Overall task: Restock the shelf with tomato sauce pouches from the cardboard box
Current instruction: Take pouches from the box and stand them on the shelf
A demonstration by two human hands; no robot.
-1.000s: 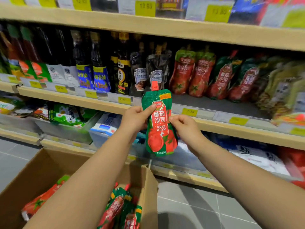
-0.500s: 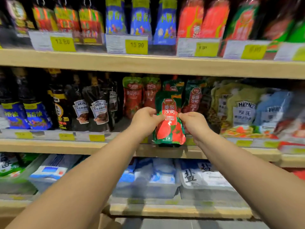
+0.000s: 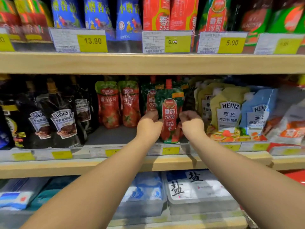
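Note:
A green-and-red tomato ketchup pouch (image 3: 170,113) with a red cap stands upright on the middle shelf (image 3: 115,136). My left hand (image 3: 149,124) grips its left edge and my right hand (image 3: 190,123) grips its right edge. Directly behind it stands another pouch of the same kind (image 3: 149,98). Two red tomato sauce pouches with green tops (image 3: 118,104) stand to the left. The cardboard box is out of view.
Dark Heinz sauce pouches (image 3: 64,121) fill the shelf's left part, yellow and blue Heinz dressing pouches (image 3: 234,113) the right. A bare stretch of shelf lies left of my left hand. Price tags line the shelf edges. Salt bags (image 3: 189,184) sit in bins below.
The view has risen from the box to the shelf. Both hands carried the pouch up and forward, and it now stands on the middle shelf in front of a matching one.

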